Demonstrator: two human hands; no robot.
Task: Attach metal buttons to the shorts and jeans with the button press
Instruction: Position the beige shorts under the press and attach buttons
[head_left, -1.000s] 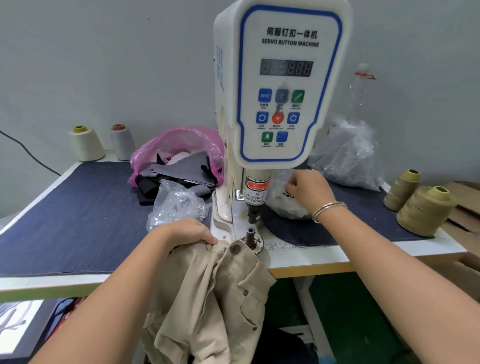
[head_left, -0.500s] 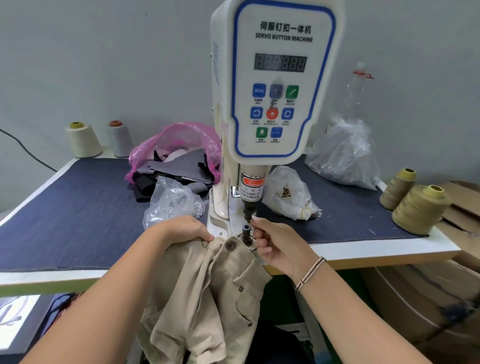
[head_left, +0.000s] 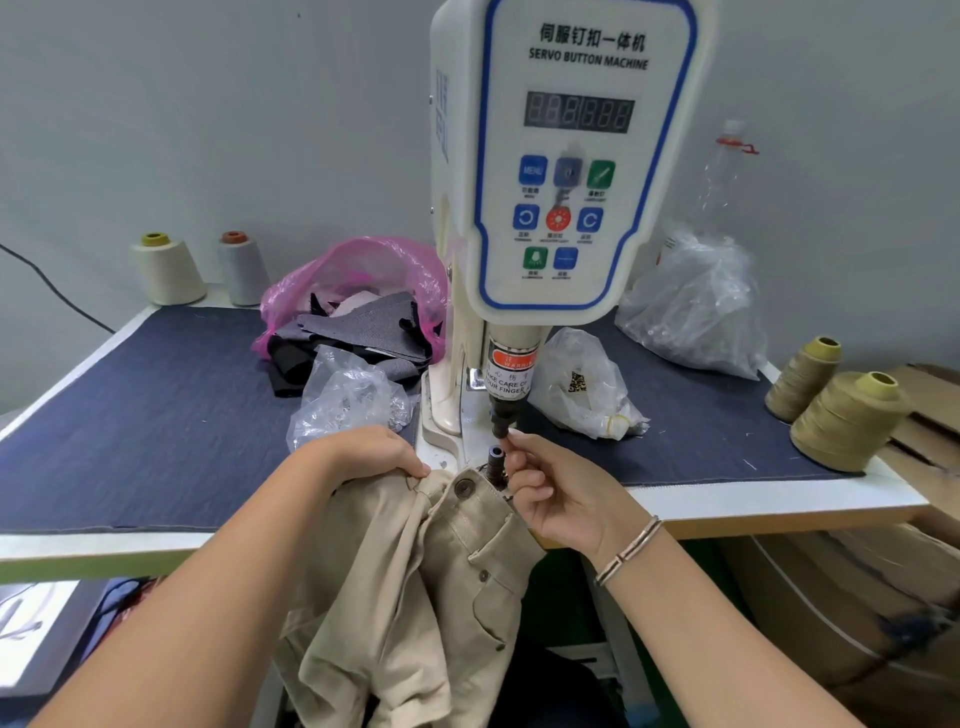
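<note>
Beige shorts (head_left: 415, 587): waistband lies at the front edge of the surface (head_left: 727, 501), just in front of the button press (head_left: 566, 171); the rest hangs below the edge. One metal button (head_left: 464, 488) sits fixed on the waistband, beside the press's lower die (head_left: 495, 460).

Left hand (head_left: 371, 449): fingers curled, gripping bunched waistband left of the press.

Right hand (head_left: 558, 491): thumb and forefinger pinched together at the punch tip (head_left: 501, 428) of the press; whatever they hold is too small to tell.

Clear bag (head_left: 345, 397) left of the press; pink bag (head_left: 358, 275) behind it.
</note>
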